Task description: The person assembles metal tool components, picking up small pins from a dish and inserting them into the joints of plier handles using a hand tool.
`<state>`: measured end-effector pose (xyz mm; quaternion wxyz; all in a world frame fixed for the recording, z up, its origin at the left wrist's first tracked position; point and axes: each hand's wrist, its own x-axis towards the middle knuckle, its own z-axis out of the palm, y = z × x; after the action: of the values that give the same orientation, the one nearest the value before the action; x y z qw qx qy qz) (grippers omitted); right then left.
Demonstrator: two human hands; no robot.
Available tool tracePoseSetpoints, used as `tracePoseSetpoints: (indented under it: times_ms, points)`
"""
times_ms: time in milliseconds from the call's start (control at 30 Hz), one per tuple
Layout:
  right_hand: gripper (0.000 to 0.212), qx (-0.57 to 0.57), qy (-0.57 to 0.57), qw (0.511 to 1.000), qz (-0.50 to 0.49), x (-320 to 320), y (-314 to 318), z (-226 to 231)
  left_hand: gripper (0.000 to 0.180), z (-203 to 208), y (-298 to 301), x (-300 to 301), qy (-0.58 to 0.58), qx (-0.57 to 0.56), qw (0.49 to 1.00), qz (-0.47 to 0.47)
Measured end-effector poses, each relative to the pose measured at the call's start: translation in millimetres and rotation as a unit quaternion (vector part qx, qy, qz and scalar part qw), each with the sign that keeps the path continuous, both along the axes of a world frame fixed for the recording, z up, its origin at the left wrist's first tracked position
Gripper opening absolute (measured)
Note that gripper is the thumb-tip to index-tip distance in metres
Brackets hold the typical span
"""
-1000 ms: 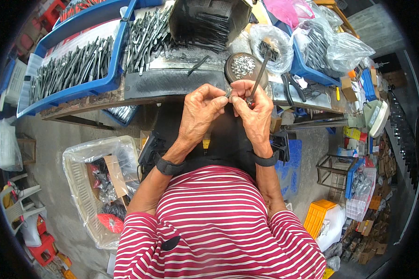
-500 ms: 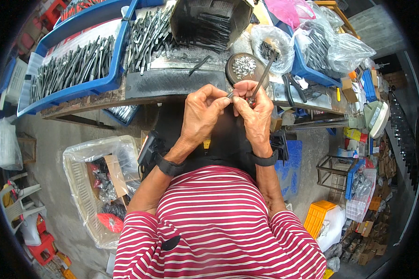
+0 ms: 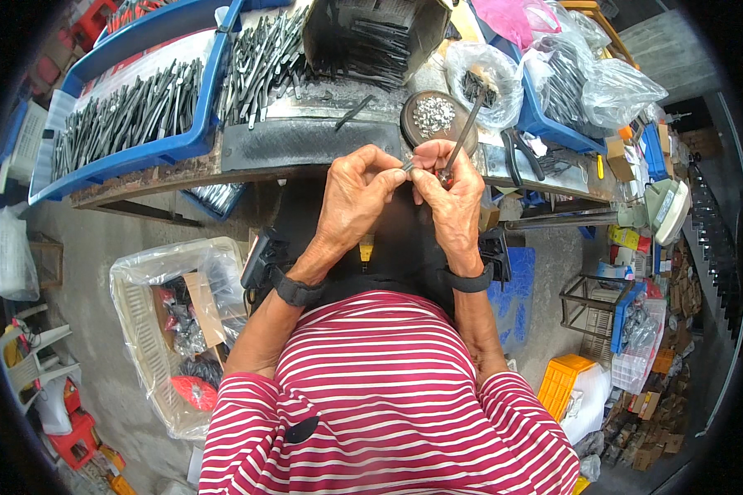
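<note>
My left hand [image 3: 353, 204] and my right hand [image 3: 452, 202] meet just over the near edge of the workbench. A small grey metal piece [image 3: 407, 166] sits between their pinched fingertips; its exact shape is too small to make out. My right hand also grips a long thin dark rod [image 3: 468, 125], which slants up and away past the fingers. Beyond that hand stands a round brown dish [image 3: 462, 142] with a heap of small silvery parts [image 3: 434, 116]. A dark narrow strip [image 3: 354, 113] lies on the bench past my left hand.
Blue trays [image 3: 124, 169] of dark metal strips stand left, beside a loose pile [image 3: 264, 62] and an open box [image 3: 322, 49]. A clear bag [image 3: 508, 103] and black-handled pliers [image 3: 513, 161] lie right. A pale plastic crate [image 3: 144, 355] stands on the floor.
Both hands stay in nearly the same place, fingertips together. The rod in my right hand has tilted slightly, and the fingers have shifted a little around the small piece.
</note>
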<state>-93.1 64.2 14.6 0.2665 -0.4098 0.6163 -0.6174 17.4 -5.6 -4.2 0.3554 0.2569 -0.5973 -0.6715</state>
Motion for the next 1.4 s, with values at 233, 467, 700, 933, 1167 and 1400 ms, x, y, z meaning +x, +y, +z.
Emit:
tracePoseSetpoints:
  times_ms: [233,467,700,933,1167,1400]
  points:
    - [0.022,-0.003,-0.054,0.998,-0.025,3,-1,-4,0.005,-7,5,-9,-0.042,-0.226,0.966,0.115]
    - [0.039,-0.002,-0.185,0.983,-0.010,7,8,17,0.006,-12,4,-12,-0.033,-0.292,0.942,0.163]
    - [0.038,0.001,-0.134,0.991,-0.002,3,10,16,0.012,-5,2,-7,0.044,0.070,0.996,0.017]
    - [0.026,-0.010,-0.112,0.993,-0.024,-5,9,9,0.015,-1,1,-5,0.061,0.146,0.987,-0.013]
    - [0.022,-0.013,-0.061,0.994,-0.087,-37,11,10,0.014,0,3,-6,0.043,0.123,0.991,-0.027]
    - [0.017,0.000,0.028,0.989,-0.148,-83,-6,11,0.012,5,7,-5,-0.013,0.037,0.999,0.028]
